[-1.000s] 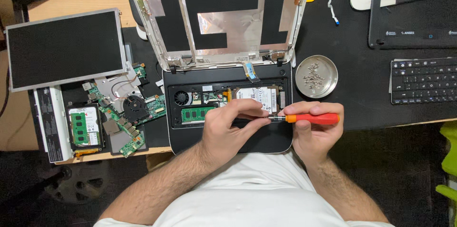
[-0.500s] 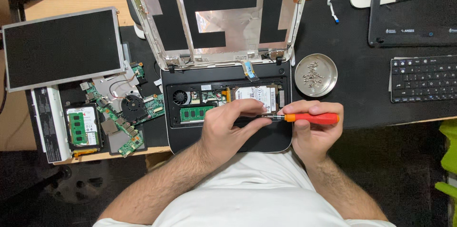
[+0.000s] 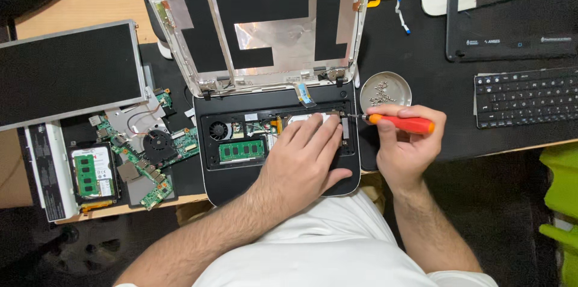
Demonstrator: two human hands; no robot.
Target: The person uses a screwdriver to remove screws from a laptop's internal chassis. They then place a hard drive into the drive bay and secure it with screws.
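Observation:
An opened small laptop base (image 3: 229,175) lies in front of me, its bare lid shell (image 3: 259,22) tilted up behind it. Inside I see a fan, a green memory module (image 3: 241,150) and a silver drive mostly under my left hand (image 3: 304,160), which rests flat on it with fingers spread. My right hand (image 3: 406,145) grips a red and orange screwdriver (image 3: 400,123) held sideways, its tip pointing left at the right inner edge of the base.
A round metal dish (image 3: 397,84) with several screws sits right of the hinge. A loose screen panel (image 3: 66,73), circuit boards (image 3: 150,154) and a second drive lie at left. A black keyboard (image 3: 527,97) and dark panel are at right.
My left hand has slid up and spread flat over the drive. My right hand moved the screwdriver up and right, to the base's right edge near the dish.

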